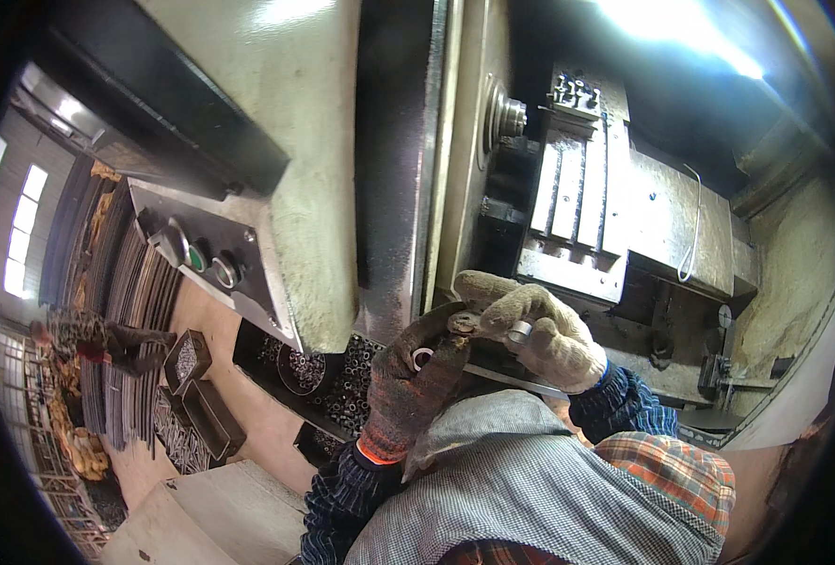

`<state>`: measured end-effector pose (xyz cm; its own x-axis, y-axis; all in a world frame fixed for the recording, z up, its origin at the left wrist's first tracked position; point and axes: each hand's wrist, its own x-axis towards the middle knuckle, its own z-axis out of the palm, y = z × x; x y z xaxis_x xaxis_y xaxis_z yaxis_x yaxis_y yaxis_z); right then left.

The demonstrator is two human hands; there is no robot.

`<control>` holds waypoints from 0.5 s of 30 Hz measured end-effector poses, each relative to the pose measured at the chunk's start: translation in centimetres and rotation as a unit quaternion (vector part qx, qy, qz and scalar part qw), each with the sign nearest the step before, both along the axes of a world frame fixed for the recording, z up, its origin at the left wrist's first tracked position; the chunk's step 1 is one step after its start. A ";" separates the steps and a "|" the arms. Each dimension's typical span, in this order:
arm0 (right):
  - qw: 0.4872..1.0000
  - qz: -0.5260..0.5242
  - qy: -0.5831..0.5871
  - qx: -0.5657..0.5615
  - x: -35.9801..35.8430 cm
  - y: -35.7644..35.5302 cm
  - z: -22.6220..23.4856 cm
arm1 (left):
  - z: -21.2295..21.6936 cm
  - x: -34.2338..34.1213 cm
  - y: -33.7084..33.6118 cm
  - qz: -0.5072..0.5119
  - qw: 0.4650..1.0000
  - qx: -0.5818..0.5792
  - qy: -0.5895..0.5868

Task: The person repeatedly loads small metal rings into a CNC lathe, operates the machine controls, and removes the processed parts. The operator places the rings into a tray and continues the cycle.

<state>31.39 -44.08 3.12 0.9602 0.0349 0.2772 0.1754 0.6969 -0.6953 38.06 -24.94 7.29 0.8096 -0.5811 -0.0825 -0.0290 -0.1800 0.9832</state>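
Both of my gloved hands are close together in front of the lathe's door opening. My left hand (pixel 410 372), in a dark, dirty glove with an orange cuff, is closed, with a short metal ring (pixel 422 358) in its grip. Another small round metal piece (pixel 463 323) sits at its fingertips, where the two hands meet. In a beige knit glove, my right hand (pixel 545 334) has its fingers curled round a shiny metal ring (pixel 519 331). Its index finger reaches across to the piece at the left fingertips. Whether the right fingers grip that piece too, I cannot tell.
Beyond my hands are the lathe's spindle (pixel 510 118), tool post (pixel 576 94) and slotted slide (pixel 568 188). A control panel (pixel 220 250) juts out on the left. Below it lies a dark tray (pixel 248 347) of metal rings. Bins (pixel 212 419) and long bars (pixel 126 282) are farther left, near another person (pixel 121 344).
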 end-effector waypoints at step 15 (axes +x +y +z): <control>0.935 0.126 0.096 0.319 -0.9 -2.3 -2.4 | -1.6 -0.2 -2.4 0.005 0.996 0.022 -0.081</control>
